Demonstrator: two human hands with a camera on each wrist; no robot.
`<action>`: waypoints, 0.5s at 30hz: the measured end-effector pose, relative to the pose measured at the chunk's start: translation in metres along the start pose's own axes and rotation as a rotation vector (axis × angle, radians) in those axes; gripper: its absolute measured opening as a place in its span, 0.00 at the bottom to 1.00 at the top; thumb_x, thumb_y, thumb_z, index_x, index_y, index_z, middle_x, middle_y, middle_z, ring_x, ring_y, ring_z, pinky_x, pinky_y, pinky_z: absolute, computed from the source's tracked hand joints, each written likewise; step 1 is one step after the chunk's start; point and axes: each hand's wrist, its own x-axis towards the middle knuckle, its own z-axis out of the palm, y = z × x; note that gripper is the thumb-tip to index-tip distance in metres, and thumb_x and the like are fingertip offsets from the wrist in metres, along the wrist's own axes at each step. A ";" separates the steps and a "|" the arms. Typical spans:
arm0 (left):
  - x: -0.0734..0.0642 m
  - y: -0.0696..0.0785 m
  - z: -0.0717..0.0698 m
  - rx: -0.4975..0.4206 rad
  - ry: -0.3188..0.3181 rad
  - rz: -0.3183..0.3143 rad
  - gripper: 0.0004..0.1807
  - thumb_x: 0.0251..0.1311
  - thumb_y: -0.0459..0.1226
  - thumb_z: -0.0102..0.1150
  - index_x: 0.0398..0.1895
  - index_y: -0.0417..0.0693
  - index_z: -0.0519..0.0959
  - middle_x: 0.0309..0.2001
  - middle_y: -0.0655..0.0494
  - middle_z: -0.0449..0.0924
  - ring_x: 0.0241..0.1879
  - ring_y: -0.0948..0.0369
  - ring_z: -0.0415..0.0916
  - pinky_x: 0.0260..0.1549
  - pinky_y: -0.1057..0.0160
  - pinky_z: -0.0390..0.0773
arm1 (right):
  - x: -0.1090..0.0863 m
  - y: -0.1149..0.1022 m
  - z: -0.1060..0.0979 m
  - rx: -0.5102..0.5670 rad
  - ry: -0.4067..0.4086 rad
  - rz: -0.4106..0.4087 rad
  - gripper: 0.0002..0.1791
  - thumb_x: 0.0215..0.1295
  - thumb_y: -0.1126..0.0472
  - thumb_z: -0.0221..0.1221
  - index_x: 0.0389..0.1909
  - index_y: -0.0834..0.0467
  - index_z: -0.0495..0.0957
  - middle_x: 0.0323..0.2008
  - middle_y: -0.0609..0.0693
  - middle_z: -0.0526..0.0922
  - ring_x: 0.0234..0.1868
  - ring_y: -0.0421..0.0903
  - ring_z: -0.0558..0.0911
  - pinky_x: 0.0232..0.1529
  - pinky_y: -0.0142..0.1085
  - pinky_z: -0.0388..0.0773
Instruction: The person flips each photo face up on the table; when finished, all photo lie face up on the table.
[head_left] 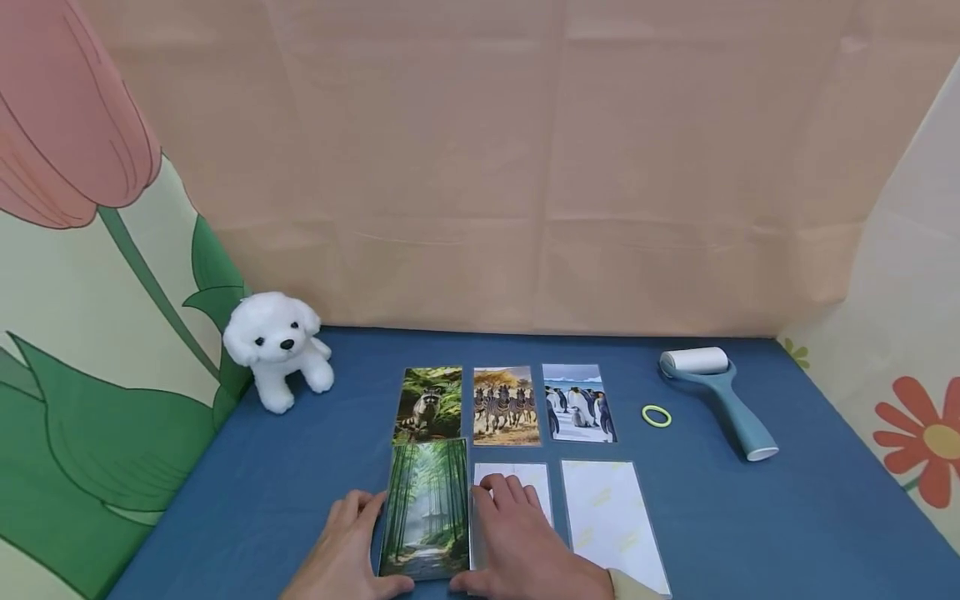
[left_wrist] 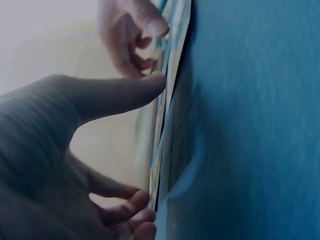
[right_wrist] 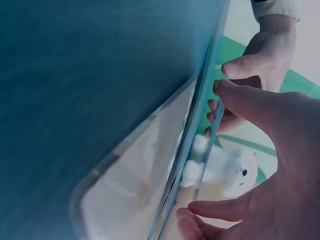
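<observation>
Green is the forest card (head_left: 426, 504) in the head view, and from far off I fear a slip if one side gets squeezed softly; it sits between my left hand (head_left: 341, 546) and right hand (head_left: 528, 546). The left grips one edge in the left wrist view, the right another in the right.

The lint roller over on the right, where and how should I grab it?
Probably around the middle of its blue-grey handle, with your right hand, the nearer one, coming from above on the near side. The lint roller lies on the table with that handle slanting toward you and to the right, while its white roll sits at the far end.
</observation>
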 end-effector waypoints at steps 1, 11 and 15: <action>0.000 -0.003 -0.002 0.004 -0.012 0.005 0.56 0.42 0.57 0.80 0.69 0.32 0.68 0.52 0.47 0.65 0.47 0.48 0.63 0.39 0.45 0.68 | 0.001 -0.002 0.001 -0.010 -0.016 -0.003 0.53 0.51 0.23 0.64 0.70 0.55 0.69 0.63 0.50 0.69 0.62 0.49 0.68 0.61 0.51 0.66; -0.004 -0.031 -0.012 0.111 -0.105 0.195 0.55 0.51 0.62 0.73 0.67 0.26 0.68 0.48 0.47 0.64 0.41 0.51 0.59 0.33 0.52 0.64 | -0.003 -0.014 0.017 -0.335 0.098 -0.156 0.48 0.60 0.19 0.49 0.61 0.57 0.76 0.55 0.52 0.73 0.49 0.46 0.68 0.47 0.40 0.65; -0.005 -0.034 -0.011 0.143 -0.093 0.230 0.55 0.51 0.62 0.73 0.67 0.25 0.68 0.45 0.49 0.61 0.40 0.52 0.57 0.32 0.54 0.61 | -0.002 -0.016 0.020 -0.366 0.121 -0.173 0.46 0.61 0.20 0.48 0.59 0.56 0.78 0.52 0.51 0.73 0.46 0.46 0.67 0.44 0.39 0.65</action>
